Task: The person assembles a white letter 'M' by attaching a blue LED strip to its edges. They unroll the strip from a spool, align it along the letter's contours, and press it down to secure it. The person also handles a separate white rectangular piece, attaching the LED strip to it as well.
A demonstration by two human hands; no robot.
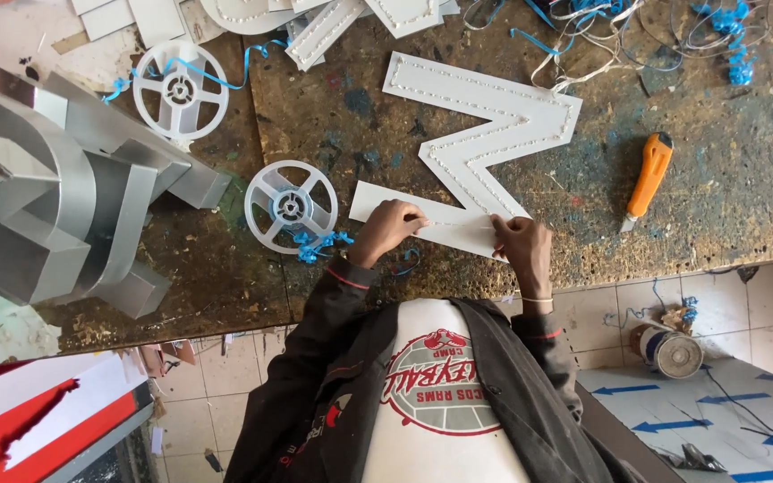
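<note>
A white zigzag letter panel (480, 121) lies flat on the stained workbench (717, 192), with rows of small light dots along its edges. My left hand (386, 228) is curled at the panel's near stroke, pinching a thin light strip (458, 224) that runs along that stroke. My right hand (522, 249) pinches the same strip a little to the right, fingertips down on the panel's near edge. Both hands sit close together at the bench's front edge.
Two white plastic spools, one near my left hand (291, 206) and one further back (180, 89), lie left of the panel with blue film scraps. An orange utility knife (648, 179) lies to the right. Grey metal letter shells (55, 192) stand at the left; tangled wires (637, 27) and white panels (315, 22) at the back.
</note>
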